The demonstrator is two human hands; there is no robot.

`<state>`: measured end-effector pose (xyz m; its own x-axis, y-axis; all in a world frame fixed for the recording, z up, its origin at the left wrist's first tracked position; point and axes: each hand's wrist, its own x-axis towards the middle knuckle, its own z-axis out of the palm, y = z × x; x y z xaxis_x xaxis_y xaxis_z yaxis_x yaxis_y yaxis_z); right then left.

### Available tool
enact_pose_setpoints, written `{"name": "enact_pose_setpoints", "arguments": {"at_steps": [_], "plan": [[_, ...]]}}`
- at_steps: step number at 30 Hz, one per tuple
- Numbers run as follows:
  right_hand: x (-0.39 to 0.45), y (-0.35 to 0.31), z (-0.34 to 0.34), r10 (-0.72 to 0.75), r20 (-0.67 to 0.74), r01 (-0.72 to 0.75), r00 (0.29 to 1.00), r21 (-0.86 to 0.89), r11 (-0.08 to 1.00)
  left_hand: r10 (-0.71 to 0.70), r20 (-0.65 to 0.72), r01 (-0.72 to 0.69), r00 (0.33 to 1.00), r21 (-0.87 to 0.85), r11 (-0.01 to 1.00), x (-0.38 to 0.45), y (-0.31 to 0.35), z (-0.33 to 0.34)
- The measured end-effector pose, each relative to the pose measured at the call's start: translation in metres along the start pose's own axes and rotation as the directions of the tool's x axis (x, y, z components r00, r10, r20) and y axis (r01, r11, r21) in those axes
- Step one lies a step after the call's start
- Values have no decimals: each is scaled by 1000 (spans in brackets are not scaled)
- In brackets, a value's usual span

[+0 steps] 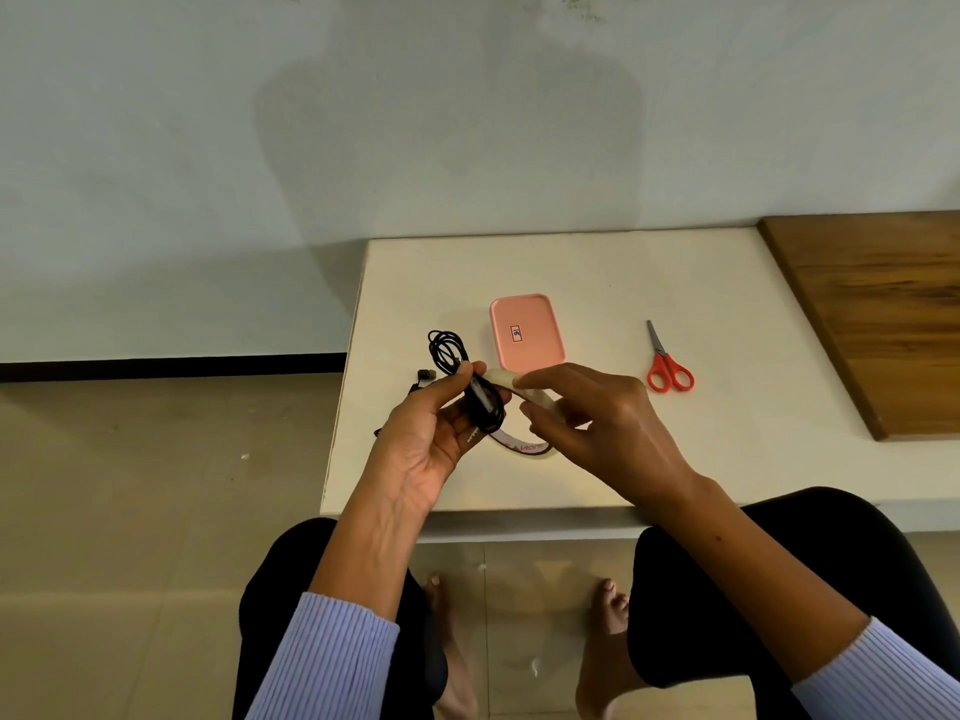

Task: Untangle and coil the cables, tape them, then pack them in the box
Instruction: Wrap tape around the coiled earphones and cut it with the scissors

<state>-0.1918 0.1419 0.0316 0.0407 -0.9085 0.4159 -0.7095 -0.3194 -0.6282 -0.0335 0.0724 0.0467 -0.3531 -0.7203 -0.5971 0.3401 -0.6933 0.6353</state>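
One coiled cable (pixel 485 402) gripped in left hand (pixel 431 433) near tabletop's (pixel 649 459) left edge; right hand (pixel 587 413) pinches tape roll (pixel 530 402), taping underway. Second cable (pixel 445 350) loose, box (pixel 525 332) closed, nothing packed.

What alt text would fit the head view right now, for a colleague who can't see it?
Over a white table, the left hand grips a coiled black cable while the right hand pinches a tape roll beside it. Behind sit a closed pink box and red-handled scissors.
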Motion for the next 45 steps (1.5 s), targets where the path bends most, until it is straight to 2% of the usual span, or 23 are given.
{"name": "enact_pose_setpoints", "arguments": {"at_steps": [3,8,14,26,39,42,45], "plan": [[2,0,1,104,138,-102,985,-18,995,18,-9,-17,1000,69,997,2,-3,-1],[4,0,-1,137,190,-149,972,51,988,18,-18,-17,1000,83,996,3,-5,-2],[3,0,-1,139,176,-154,975,79,985,17,-29,-15,999,81,997,4,-6,-3],[0,1,3,63,98,-69,993,65,995,26,-29,-25,999,59,998,4,-3,-3],[0,3,9,68,108,-75,992,58,996,40,-35,-37,999,66,997,4,-4,-7],[-2,4,10,36,93,-40,995,44,998,38,-41,-37,998,28,999,4,-2,-7],[-3,5,11,-5,30,3,1000,72,997,7,-51,-11,999,-84,996,3,4,-8]]}}
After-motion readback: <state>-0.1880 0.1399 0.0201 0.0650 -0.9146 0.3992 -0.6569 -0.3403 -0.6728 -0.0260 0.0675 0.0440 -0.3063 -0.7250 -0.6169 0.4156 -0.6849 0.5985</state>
